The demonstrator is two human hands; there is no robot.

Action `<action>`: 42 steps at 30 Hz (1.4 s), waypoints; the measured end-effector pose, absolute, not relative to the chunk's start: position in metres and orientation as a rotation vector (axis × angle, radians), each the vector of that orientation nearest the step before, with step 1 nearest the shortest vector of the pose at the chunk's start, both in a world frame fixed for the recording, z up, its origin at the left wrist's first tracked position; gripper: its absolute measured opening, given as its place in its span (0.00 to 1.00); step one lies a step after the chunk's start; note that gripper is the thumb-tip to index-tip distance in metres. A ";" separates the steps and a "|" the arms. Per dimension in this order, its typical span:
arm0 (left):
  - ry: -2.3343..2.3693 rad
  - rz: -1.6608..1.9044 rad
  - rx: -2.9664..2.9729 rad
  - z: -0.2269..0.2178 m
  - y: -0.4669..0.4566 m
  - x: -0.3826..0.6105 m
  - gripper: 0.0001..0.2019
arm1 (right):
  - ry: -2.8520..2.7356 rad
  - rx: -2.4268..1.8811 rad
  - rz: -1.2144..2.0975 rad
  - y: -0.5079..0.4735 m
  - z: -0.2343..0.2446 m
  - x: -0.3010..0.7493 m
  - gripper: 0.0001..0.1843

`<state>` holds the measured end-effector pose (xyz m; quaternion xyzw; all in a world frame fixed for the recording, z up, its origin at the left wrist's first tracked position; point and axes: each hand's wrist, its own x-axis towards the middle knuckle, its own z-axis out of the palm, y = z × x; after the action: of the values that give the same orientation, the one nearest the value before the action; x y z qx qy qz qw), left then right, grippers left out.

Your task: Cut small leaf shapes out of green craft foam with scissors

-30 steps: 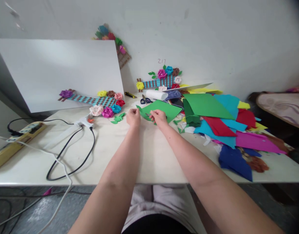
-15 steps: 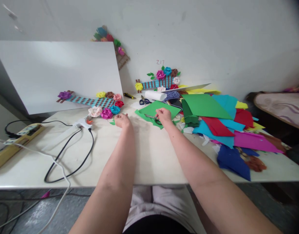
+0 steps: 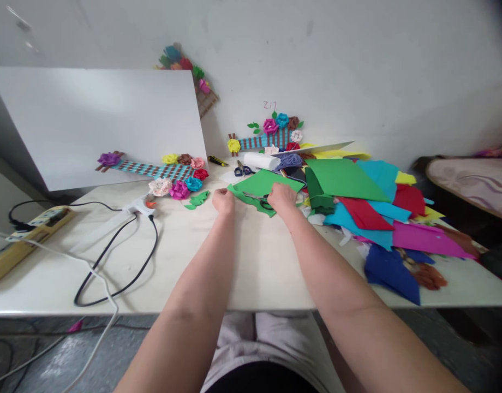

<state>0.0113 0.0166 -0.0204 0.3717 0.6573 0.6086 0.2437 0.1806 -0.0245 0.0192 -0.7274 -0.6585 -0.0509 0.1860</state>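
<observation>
My left hand [image 3: 223, 201] is closed at the left corner of a green paper sheet [image 3: 263, 183], its fingertips pinching the edge there. Over the right part of this sheet, my right hand [image 3: 282, 197] is curled shut beside the handles of a pair of scissors [image 3: 262, 202]; its fingertips are hidden, so what they grip cannot be seen. The scissors lie on the sheet, blades toward the left. Left of my left hand, several cut green paper leaves [image 3: 198, 198] rest on the table.
A striped woven piece with paper flowers [image 3: 156, 170] lies at the left, near a white glue gun [image 3: 139, 206] and its black cord. Coloured paper [image 3: 349, 177] is heaped at the right. Behind are dark-handled scissors [image 3: 243, 171], a white roll [image 3: 261, 160] and a yellow cutter [image 3: 217, 161].
My left hand has moved right, from the green leaves to the sheet's left corner, leaving the leaves in view. My right hand has shifted slightly right, beside the scissors.
</observation>
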 end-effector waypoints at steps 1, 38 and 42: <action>1.808 1.647 1.000 -0.021 0.018 0.012 0.06 | -1.883 -2.080 -0.126 -0.024 0.020 0.180 0.16; 1.124 1.531 0.644 -0.005 0.004 0.032 0.11 | -1.932 -1.913 -0.058 -0.017 0.012 0.183 0.25; 1.047 1.563 0.639 -0.006 0.004 0.031 0.09 | -1.833 -1.899 0.134 -0.014 0.014 0.183 0.24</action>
<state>0.0308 0.0040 -0.0064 0.2695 0.4416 0.6590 0.5459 0.1827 -0.0142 0.0135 -0.6962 -0.6723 0.0491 0.2469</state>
